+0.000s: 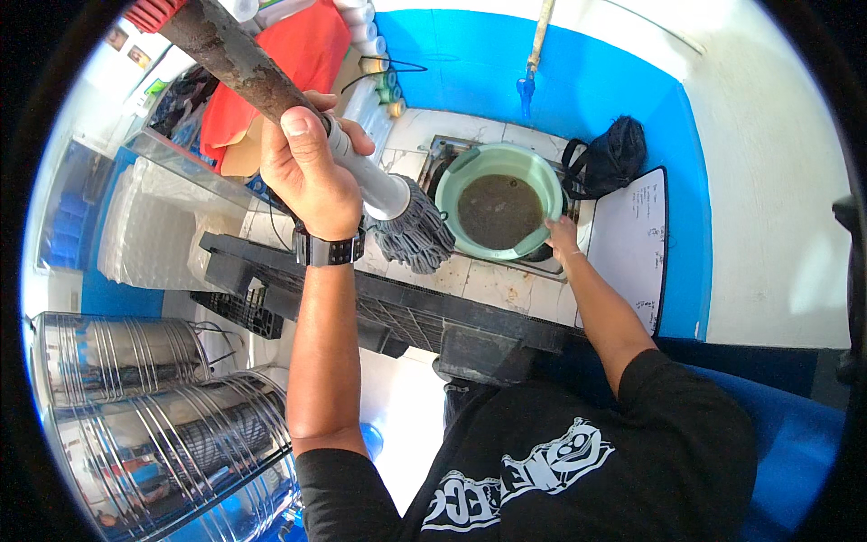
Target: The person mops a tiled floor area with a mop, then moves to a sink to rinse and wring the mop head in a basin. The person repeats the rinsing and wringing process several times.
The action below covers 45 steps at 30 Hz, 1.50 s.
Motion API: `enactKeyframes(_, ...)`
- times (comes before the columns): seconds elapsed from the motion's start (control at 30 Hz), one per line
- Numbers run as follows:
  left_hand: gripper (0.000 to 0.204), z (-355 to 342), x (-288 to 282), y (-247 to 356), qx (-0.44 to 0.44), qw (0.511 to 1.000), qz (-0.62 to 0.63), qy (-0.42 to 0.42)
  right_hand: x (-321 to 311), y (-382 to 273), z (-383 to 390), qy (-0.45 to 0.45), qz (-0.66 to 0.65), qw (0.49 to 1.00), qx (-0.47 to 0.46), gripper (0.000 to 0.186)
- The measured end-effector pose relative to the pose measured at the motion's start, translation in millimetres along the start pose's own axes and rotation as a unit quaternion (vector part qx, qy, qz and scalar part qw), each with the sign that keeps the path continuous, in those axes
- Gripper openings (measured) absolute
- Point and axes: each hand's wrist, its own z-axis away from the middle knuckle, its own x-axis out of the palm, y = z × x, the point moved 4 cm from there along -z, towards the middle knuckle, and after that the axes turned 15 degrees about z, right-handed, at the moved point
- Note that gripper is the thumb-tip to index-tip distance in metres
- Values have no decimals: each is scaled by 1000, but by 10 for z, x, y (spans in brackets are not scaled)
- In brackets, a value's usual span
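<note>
My left hand (312,176) is clenched around the dirty mop handle (239,63), thumb up, where rusty pole meets grey socket. My right hand (562,239) grips the near-right rim of the green bucket (470,167), fingers hooked over the edge. The grey string mop head (417,237) hangs just left of the bucket, clear of the murky brown water (498,210) and above the tiled counter (492,285). As I judge it, the mop is out and the water already dirty, so rinsing looks well along; the bucket remains full and upright in its sink, so emptying is not yet done. A black bag (614,154) sits far right.
</note>
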Motion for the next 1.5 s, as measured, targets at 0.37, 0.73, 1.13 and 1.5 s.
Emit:
enactKeyframes(0.37,56,-16,76,-31,8,999,16,-35,316,-1229,678,-64,11,967,-248,26)
enactKeyframes(0.73,53,-14,1,-64,9,1000,11,-17,203,-1759,1047,-19,240,894,-378,24)
enactKeyframes(1.13,50,-25,75,-102,9,999,34,-32,18,-1483,1455,25,440,723,-533,34)
enactKeyframes(1.5,53,-15,111,-102,15,999,27,-29,0,-1194,1463,22,387,746,-541,32)
